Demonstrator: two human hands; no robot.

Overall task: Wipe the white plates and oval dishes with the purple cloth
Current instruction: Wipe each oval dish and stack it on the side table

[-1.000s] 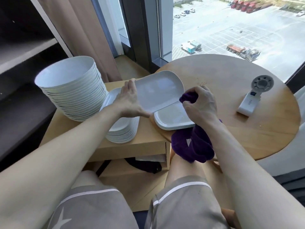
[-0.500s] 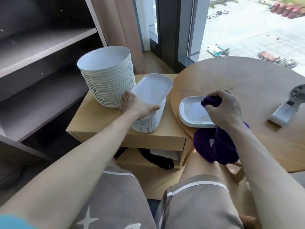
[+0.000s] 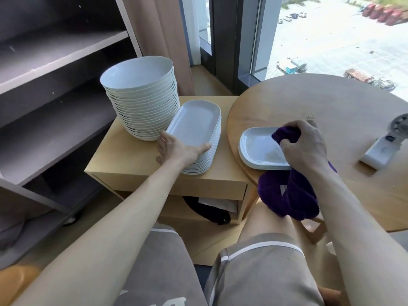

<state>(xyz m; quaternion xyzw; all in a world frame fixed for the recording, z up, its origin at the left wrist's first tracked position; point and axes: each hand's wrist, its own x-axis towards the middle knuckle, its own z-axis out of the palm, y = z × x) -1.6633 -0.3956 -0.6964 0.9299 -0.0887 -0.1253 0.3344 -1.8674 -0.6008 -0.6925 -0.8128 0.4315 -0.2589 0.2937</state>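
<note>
At the bottom of the frame sit your knees in grey shorts [image 3: 260, 272]. Just above them, lower right of centre, the cloth [image 3: 287, 195] hangs off the edge of the round worktop [image 3: 331, 107] in a dark purple bundle.

Your right grip [image 3: 304, 149] is closed tight on the upper end of that cloth. The fingers are curled round a bunched knob of it that rests on the right side of the top plate. The plates [image 3: 256, 149] lie in a short stack at the near left edge of the round worktop, under and left of that grip.

Your left grip [image 3: 176, 151], at centre frame, is spread wide at the near end of the stack of dishes [image 3: 194, 124]. Its thumb lies on the near rim of the top dish and its fingers run straight along the left side. Those dishes stand on the low worktop [image 3: 132, 157], with a dark object [image 3: 207, 210] in the opening beneath it.

Touching the dishes' left side is a tall stack of bowls [image 3: 141, 96]. At the right edge a white device [image 3: 377, 155] lies on the round worktop, well apart from the plates. Grey shelves [image 3: 55, 51] fill the upper left, and a window [image 3: 331, 29] the upper right.
</note>
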